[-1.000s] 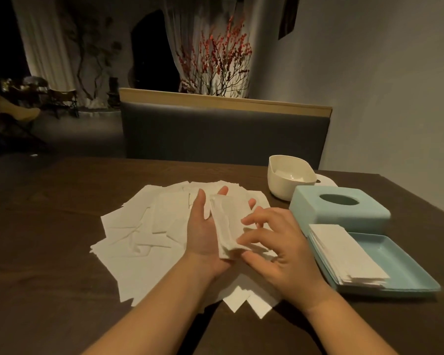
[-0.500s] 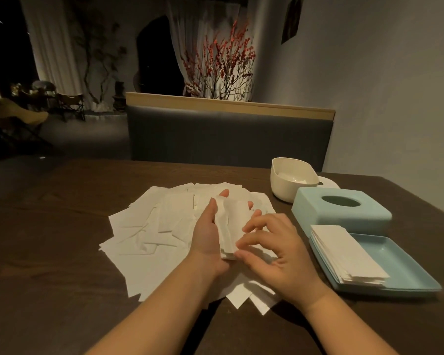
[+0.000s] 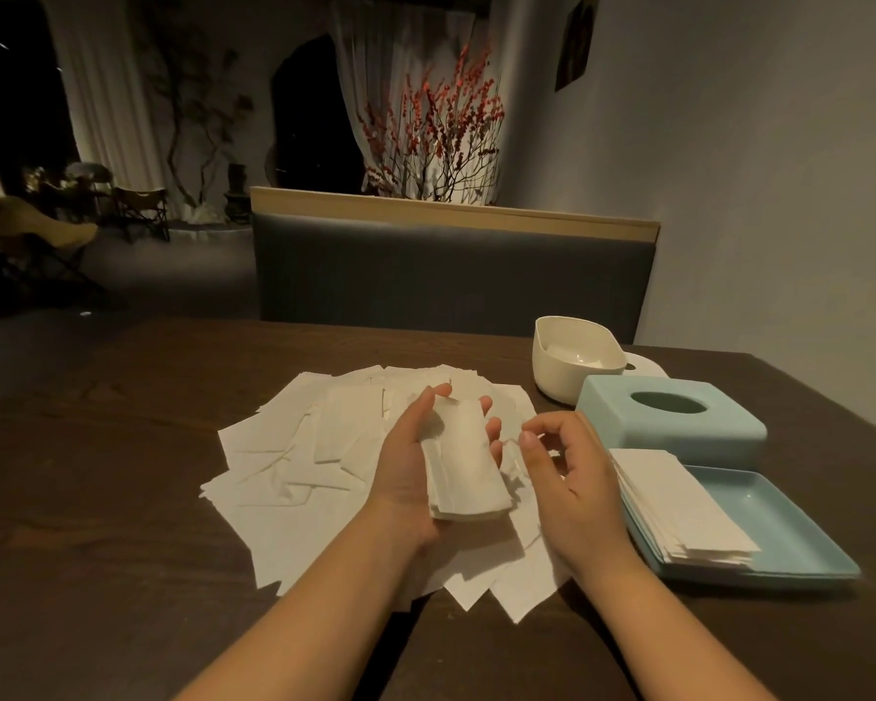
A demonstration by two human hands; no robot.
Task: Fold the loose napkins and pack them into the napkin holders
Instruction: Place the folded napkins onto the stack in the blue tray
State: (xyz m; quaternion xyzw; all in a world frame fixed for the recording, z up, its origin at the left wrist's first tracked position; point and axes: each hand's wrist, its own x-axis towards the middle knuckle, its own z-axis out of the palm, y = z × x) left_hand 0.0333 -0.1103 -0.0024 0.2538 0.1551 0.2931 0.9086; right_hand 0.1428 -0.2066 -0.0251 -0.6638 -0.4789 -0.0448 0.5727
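Note:
Several loose white napkins [image 3: 294, 462] lie spread over the dark wooden table [image 3: 97, 498]. My left hand [image 3: 405, 468] holds a folded napkin [image 3: 464, 460] in its palm, thumb curled over one long edge, above the pile. My right hand [image 3: 572, 478] hovers just right of it, fingers loosely curled, holding nothing. To the right, a pale blue tray [image 3: 780, 523] carries a stack of folded napkins [image 3: 678, 508]. Behind it stands the blue holder lid [image 3: 673, 422] with an oval slot. A cream holder [image 3: 572, 359] sits further back with something white inside.
A grey padded bench back [image 3: 451, 275] runs along the far table edge. A wall rises close on the right. A white round thing [image 3: 643, 366] peeks out behind the cream holder. Bare dark wood shows left of the pile and near me.
My right hand has let go of the folded napkin and drawn back to the right. The left hand now holds the napkin alone, lifted slightly.

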